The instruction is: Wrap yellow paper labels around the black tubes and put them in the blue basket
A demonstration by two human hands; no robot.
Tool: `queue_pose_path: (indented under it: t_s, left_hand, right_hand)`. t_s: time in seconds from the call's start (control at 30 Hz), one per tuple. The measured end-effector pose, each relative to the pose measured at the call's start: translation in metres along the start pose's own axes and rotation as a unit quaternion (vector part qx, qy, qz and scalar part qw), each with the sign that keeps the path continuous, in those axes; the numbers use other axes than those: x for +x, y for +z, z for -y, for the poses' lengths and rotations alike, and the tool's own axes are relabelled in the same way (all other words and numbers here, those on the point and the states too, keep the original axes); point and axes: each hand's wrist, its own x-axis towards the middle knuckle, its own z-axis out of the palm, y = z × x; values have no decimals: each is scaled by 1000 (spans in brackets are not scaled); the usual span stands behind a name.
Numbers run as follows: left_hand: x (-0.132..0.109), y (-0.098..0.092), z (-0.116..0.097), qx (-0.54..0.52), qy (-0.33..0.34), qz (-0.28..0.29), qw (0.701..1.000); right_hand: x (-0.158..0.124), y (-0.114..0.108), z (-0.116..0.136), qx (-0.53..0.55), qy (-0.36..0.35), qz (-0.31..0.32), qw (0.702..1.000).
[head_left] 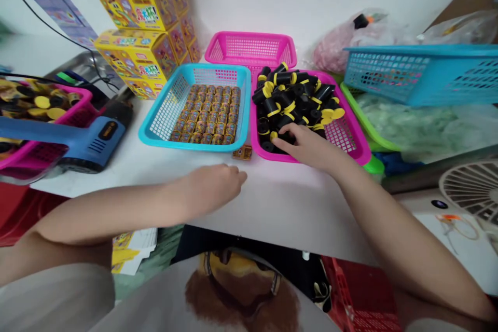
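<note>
My right hand reaches over the near edge of a pink basket, its thumb and forefinger apart at the black cylindrical containers with yellow caps heaped inside. A yellow cap lies right by the fingertips. Lower on the white table, my left hand is closed with the fingers curled under; whatever they hold is hidden. In front of it is a small brown printed piece, beside the blue basket. Small printed cylinders lie in neat rows in that basket.
Yellow printed boxes are stacked at the back left. A blue heat gun lies by another pink basket of containers. An empty pink basket stands behind. A raised blue basket and a fan are at right.
</note>
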Motion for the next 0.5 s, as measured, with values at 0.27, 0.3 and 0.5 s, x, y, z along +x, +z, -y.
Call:
queue_pose_path:
  t_s: [0.27, 0.3, 0.5]
  left_hand:
    - [38, 86, 5, 62, -77, -38, 994]
    - [43, 87, 9, 59, -79, -44, 994]
    - [32, 86, -3, 46, -80, -34, 995]
  right_hand:
    - [19, -1, 5, -28, 15, 32, 999]
    - [19, 0, 4, -25, 12, 26, 999]
    - [14, 5, 2, 27, 7, -25, 999]
